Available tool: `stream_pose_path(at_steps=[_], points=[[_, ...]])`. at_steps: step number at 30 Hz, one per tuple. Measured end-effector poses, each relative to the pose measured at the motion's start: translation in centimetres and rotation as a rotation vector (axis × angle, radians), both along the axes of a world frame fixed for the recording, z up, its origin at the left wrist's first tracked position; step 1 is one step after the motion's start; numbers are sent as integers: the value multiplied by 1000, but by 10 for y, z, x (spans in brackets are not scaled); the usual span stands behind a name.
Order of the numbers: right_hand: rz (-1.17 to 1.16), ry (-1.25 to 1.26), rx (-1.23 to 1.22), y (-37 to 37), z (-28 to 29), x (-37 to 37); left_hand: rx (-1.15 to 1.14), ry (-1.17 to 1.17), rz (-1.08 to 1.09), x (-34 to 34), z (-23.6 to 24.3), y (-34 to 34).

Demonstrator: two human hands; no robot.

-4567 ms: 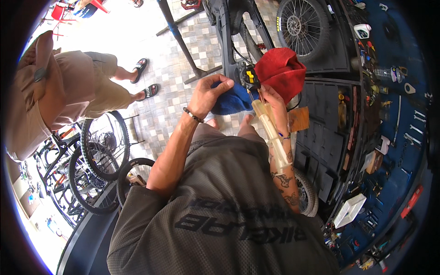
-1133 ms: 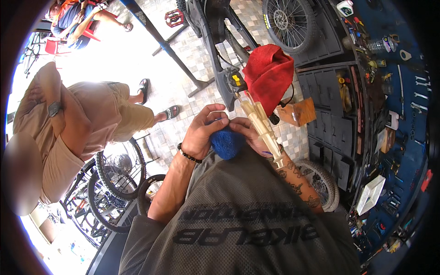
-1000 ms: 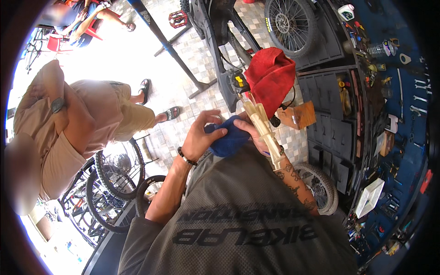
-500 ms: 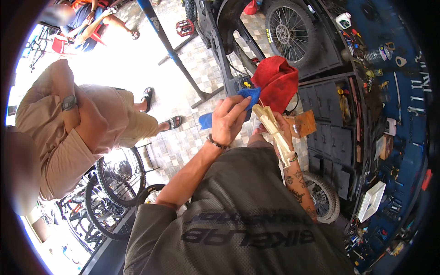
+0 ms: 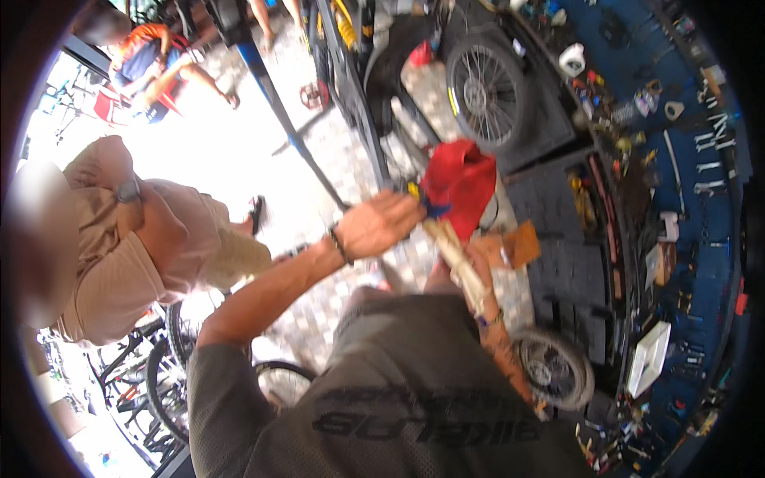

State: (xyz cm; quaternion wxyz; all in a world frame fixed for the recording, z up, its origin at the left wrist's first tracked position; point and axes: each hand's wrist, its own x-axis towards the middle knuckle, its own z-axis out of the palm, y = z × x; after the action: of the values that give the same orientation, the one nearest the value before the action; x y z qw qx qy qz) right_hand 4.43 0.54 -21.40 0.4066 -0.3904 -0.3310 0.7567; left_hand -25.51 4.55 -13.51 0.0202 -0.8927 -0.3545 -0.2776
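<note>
My left hand is closed, back of the hand up, with its fingertips on a blue cloth that is mostly hidden behind them. Beside it, my right hand is wrapped round a long cream-coloured object, which runs from the blue cloth back along my wrist; motion blur hides its exact kind. Just beyond both hands is a bunched red cloth. What supports the red cloth cannot be made out. A dark bicycle frame stands ahead of my hands.
At the left stands a person with folded arms; another sits on a red chair. A blue-and-black stand post rises ahead. To the right are a dark cabinet, a bicycle wheel, a cardboard box and a blue tool wall.
My view has shifted. My left hand has turned back-up and lies flatter across, covering more of the blue cloth. My right hand still holds the cream-coloured object.
</note>
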Motion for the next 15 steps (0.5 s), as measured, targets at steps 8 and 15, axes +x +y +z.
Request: stream_pose_path(at_steps=[8, 15], points=[[-226, -659, 576, 123, 71, 50, -656, -833, 386, -5, -26, -39], [256, -576, 1317, 266, 386, -70, -646, -1042, 950, 7, -65, -97]])
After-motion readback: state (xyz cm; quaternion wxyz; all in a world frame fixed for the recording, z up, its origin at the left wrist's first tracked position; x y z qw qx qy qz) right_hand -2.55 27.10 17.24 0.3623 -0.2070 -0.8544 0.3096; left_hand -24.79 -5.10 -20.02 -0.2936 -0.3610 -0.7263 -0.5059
